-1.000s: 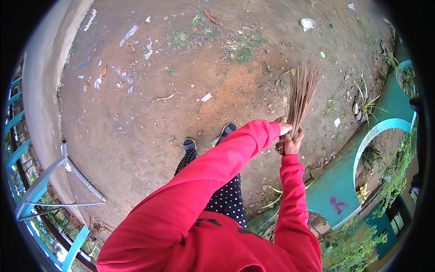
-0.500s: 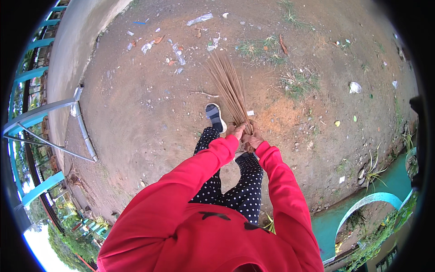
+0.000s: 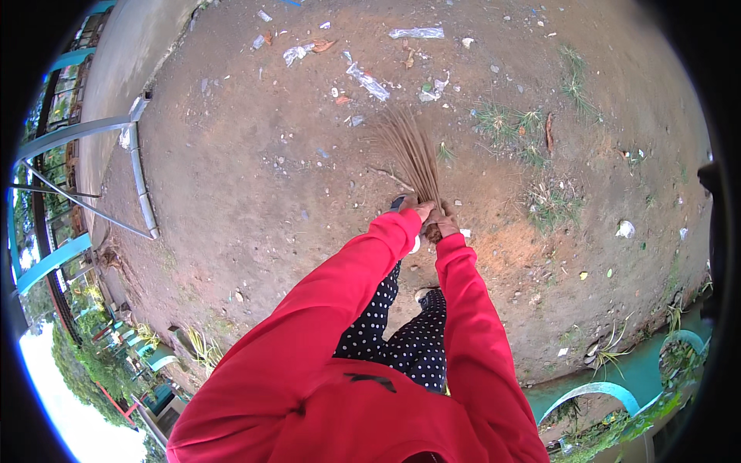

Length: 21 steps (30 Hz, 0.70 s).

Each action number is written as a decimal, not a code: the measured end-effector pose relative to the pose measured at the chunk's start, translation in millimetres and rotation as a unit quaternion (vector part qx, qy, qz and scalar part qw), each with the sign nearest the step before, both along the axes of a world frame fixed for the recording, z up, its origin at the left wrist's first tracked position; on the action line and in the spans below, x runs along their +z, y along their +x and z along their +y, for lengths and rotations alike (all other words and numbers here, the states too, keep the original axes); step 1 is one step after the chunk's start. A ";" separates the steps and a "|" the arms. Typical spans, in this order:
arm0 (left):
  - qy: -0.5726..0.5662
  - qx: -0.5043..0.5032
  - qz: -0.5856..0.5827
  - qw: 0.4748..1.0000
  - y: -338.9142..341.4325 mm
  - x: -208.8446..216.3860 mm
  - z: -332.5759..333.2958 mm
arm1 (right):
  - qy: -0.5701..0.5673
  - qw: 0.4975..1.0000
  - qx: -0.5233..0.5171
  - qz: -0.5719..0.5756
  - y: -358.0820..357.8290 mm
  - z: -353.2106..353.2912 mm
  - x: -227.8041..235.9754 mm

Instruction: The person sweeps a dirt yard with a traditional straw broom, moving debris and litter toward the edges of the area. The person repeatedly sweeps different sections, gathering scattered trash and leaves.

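A stick broom (image 3: 413, 154) of thin brown bristles fans out away from me over the dirt ground. Both of my hands grip its bound near end. My left hand (image 3: 417, 207) wraps round the bundle from the left, and my right hand (image 3: 445, 223) closes on it from the right, slightly nearer to me. Beyond the bristle tips lie a clear plastic wrapper (image 3: 367, 81) and a crumpled piece of plastic (image 3: 434, 87). A small twig (image 3: 392, 178) rests just left of the bristles.
More litter is scattered farther off, including a long clear plastic strip (image 3: 417, 33) and a white crumpled bag (image 3: 625, 229). Grass tufts (image 3: 554, 204) grow at right. A grey metal frame (image 3: 141, 181) stands at left, beside a concrete strip (image 3: 127, 69). A low green wall (image 3: 575, 390) borders the lower right.
I have stepped forward and my view has turned a little, so the litter and grass appear farther right. The broom stays in both hands, its bristles now nearer the plastic wrappers.
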<state>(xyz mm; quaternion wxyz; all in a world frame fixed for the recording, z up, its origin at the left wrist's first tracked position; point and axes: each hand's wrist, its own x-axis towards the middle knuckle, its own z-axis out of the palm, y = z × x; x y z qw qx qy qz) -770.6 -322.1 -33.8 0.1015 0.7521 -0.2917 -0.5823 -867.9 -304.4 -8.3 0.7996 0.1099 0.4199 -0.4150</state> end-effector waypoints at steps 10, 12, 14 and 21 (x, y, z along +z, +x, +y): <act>-0.181 0.203 0.148 0.951 64.9 59.9 -20.1 | -0.234 0.936 0.070 0.252 86.2 -26.7 27.4; -0.185 0.264 0.010 0.947 96.1 55.2 -20.5 | -0.236 0.936 0.189 0.180 114.9 -44.1 14.7; -0.118 0.196 -0.158 0.961 120.2 46.2 -37.1 | -0.226 0.915 0.286 0.173 142.7 -72.7 -6.4; -0.031 -0.127 -0.140 0.981 67.4 26.3 -129.7 | 0.014 0.996 -0.061 0.058 85.7 -103.0 -35.4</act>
